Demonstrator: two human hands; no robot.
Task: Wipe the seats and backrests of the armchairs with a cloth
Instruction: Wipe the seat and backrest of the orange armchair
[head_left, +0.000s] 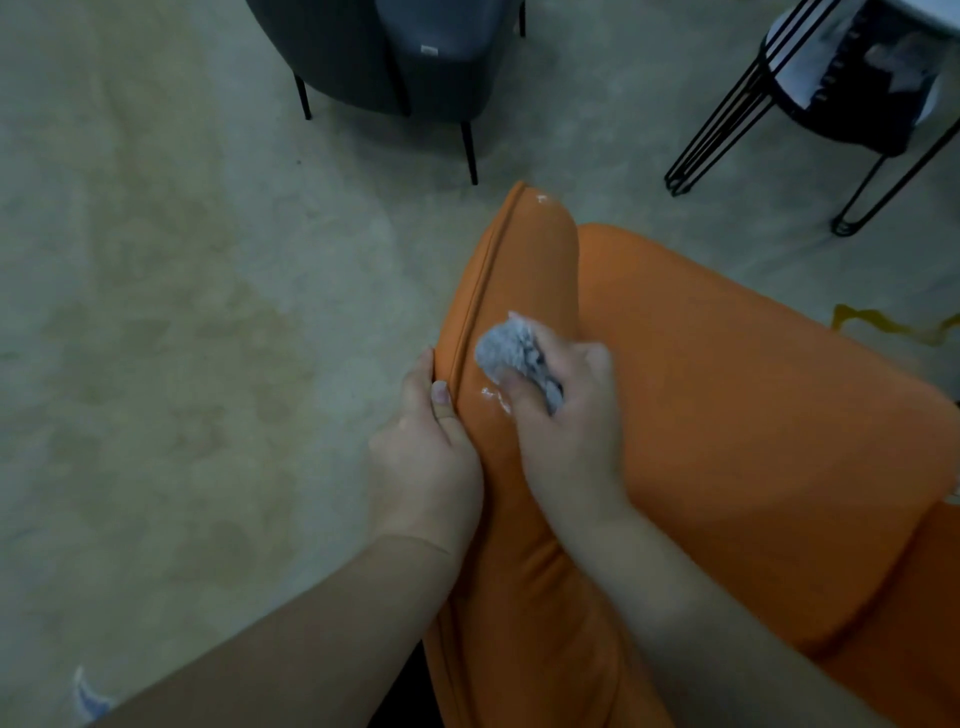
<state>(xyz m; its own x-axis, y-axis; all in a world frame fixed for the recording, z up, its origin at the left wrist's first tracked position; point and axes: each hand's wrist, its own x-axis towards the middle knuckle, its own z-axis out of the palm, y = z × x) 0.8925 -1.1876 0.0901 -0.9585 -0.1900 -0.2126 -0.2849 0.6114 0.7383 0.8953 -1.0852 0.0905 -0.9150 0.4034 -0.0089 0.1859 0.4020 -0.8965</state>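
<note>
Orange armchair (727, 415): smooth padded upholstery, likely slick, yields under press. Cloth (506, 348): grey, soft, light, bunched on the padded side roll. Right hand (563, 410) fingers curled round cloth. Left hand (428, 457) grips the piped edge; thumb on seam.

We lose the orange armchair (727, 415) past right and bottom edges; the cloth (506, 351) is half buried under right hand (561, 415) fingers.

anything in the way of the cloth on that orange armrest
Nothing visible. The right hand presses the cloth on the orange armrest; the left hand grips its outer edge, beside the cloth's path.
</note>
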